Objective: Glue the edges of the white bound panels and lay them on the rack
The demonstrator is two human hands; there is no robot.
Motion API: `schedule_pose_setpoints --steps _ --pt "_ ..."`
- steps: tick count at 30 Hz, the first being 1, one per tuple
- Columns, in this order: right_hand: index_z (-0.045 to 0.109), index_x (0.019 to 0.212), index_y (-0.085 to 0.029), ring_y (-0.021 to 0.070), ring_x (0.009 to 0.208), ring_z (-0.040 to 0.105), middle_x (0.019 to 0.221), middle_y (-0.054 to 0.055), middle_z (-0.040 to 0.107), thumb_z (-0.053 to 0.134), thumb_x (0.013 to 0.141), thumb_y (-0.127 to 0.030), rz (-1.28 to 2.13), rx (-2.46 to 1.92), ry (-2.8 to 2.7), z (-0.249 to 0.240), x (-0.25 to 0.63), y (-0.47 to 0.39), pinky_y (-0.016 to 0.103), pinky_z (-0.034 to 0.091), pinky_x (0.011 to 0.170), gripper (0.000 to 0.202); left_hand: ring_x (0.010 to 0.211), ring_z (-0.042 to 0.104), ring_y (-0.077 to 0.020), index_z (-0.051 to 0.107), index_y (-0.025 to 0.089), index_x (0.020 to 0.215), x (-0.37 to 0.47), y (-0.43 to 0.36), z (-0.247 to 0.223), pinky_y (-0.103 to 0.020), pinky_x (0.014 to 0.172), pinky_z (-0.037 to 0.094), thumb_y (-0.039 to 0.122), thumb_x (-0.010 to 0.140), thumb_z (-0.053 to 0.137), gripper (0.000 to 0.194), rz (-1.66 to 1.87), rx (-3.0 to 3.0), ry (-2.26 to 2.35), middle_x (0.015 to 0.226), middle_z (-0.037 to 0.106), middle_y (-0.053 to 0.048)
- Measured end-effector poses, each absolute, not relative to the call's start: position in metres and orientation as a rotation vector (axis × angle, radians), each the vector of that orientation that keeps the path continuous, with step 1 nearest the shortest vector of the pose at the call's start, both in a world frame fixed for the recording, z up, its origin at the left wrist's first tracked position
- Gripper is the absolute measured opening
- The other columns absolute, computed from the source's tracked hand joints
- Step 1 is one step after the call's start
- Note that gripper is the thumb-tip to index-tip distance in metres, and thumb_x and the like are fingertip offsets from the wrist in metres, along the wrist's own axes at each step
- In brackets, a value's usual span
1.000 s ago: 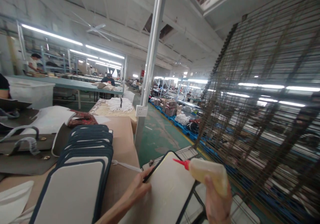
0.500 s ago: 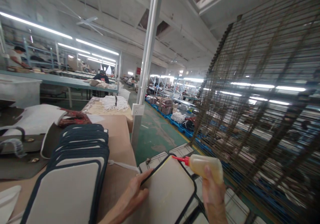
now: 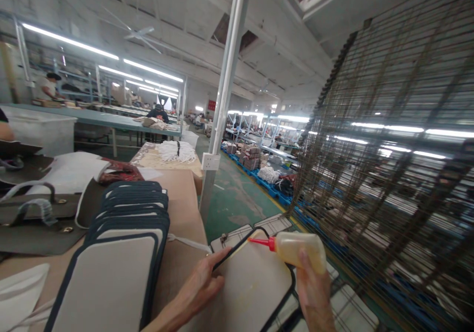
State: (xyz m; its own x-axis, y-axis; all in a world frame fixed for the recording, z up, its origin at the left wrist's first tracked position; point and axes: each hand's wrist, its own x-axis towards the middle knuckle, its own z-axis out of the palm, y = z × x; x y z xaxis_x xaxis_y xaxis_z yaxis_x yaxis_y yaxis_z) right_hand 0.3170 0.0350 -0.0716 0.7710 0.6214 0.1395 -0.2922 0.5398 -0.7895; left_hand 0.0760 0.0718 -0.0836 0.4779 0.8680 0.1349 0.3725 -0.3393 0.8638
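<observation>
Head view: right hand (image 3: 314, 285) had fingers wrapped round the bottle (image 3: 300, 250); left hand (image 3: 202, 282) gripped the dark-rimmed panel (image 3: 259, 287) by its left edge, beside the table (image 3: 181, 198). Red nozzle (image 3: 262, 242) had slid from the far corner down that edge, apparently working that side.

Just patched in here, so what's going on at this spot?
The left hand grips a pale, dark-edged panel by its left edge. The right hand holds a bottle of yellowish liquid on its side, its red nozzle pointing at the panel near the upper corner; whether the tip touches is unclear. Left of the hands, a stack of similar panels lies on the table.
</observation>
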Motion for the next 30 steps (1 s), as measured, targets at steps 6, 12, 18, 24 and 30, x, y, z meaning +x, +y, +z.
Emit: schedule_pose_setpoints --steps 6,12,18,24,30 --pt "0.065 0.095 -0.019 0.0214 0.095 0.057 0.092 0.001 0.065 0.089 0.039 -0.034 0.596 -0.868 -0.456 -0.073 0.311 0.033 0.044 0.035 0.103 0.063 0.112 0.059 -0.0254 0.055 0.018 0.131 0.078 0.074 -0.085 -0.032 0.096 0.044 0.007 0.057 0.042 0.076 0.773 1.925 1.04 0.121 0.066 -0.005" --pt "0.065 0.098 -0.018 0.0211 0.092 0.058 0.09 0.001 0.066 0.088 0.045 -0.036 0.634 -0.911 -0.515 -0.084 0.304 0.033 0.046 0.033 0.104 0.06 0.115 0.058 -0.0234 0.053 0.017 0.133 0.078 0.076 -0.082 -0.029 0.097 0.044 0.006 0.058 0.043 0.076 0.803 1.941 1.044 0.125 0.064 -0.005" --pt "0.064 0.103 -0.018 0.024 0.096 0.059 0.095 0.004 0.067 0.087 0.047 -0.033 0.733 -0.923 -0.617 -0.089 0.29 0.026 0.042 0.042 0.095 0.062 0.117 0.057 -0.0232 0.051 0.016 0.134 0.076 0.074 -0.075 -0.03 0.098 0.043 0.008 0.059 0.043 0.076 0.817 1.994 1.048 0.127 0.062 -0.006" --pt "0.062 0.11 -0.027 0.0262 0.091 0.062 0.098 0.006 0.067 0.082 0.055 -0.046 0.923 -0.789 -0.628 -0.041 0.266 0.014 0.047 0.05 0.084 0.062 0.117 0.057 -0.0227 0.055 0.02 0.131 0.035 0.047 -0.052 -0.031 0.102 0.041 0.009 0.061 0.043 0.073 0.853 2.016 1.256 0.127 0.062 -0.004" --pt "0.061 0.11 -0.027 0.0274 0.1 0.058 0.109 0.006 0.064 0.086 0.04 -0.054 1.104 -0.767 -0.539 -0.024 0.215 0.036 0.051 0.031 0.105 0.079 0.115 0.059 -0.0266 0.064 0.026 0.121 -0.107 -0.036 -0.063 -0.035 0.102 0.043 0.019 0.066 0.051 0.057 1.208 1.787 1.867 0.124 0.064 0.0"
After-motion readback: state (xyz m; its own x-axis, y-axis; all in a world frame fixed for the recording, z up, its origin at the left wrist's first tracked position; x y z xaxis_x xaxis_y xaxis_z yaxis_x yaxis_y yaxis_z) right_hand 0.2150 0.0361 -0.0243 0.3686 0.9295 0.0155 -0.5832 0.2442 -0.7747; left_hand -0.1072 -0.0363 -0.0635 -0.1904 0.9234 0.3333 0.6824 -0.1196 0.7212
